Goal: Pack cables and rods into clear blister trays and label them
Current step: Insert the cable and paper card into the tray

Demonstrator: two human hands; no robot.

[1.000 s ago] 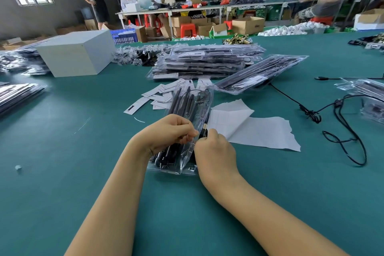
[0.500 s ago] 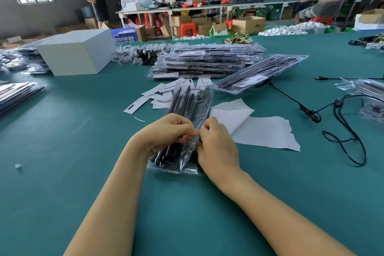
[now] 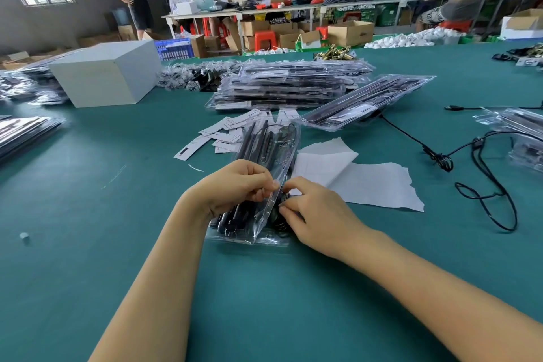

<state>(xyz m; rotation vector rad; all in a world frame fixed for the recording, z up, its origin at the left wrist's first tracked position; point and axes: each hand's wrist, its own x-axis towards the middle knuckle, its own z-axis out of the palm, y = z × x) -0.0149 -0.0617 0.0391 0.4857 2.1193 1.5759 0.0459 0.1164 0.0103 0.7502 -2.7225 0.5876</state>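
Note:
A clear blister tray (image 3: 266, 156) holding black rods and a coiled cable lies lengthwise on the green table (image 3: 117, 214) in front of me. My left hand (image 3: 235, 185) grips the tray's near part, with fingers curled over its right edge. My right hand (image 3: 317, 211) pinches the tray's right edge with thumb and forefinger, just beside the left fingertips. A black cable coil shows inside under the right hand. White label strips (image 3: 223, 132) lie scattered behind the tray. A white label backing sheet (image 3: 367, 182) lies to its right.
A stack of packed trays (image 3: 288, 85) and one tilted tray (image 3: 367, 103) sit beyond. A loose black cable (image 3: 484, 182) lies at right, more trays (image 3: 517, 132) at far right. A white box (image 3: 105, 73) stands at back left. People work at tables behind.
My right hand moved up from the tray's lower right side to meet my left fingertips at the tray's right edge. The tray has barely shifted.

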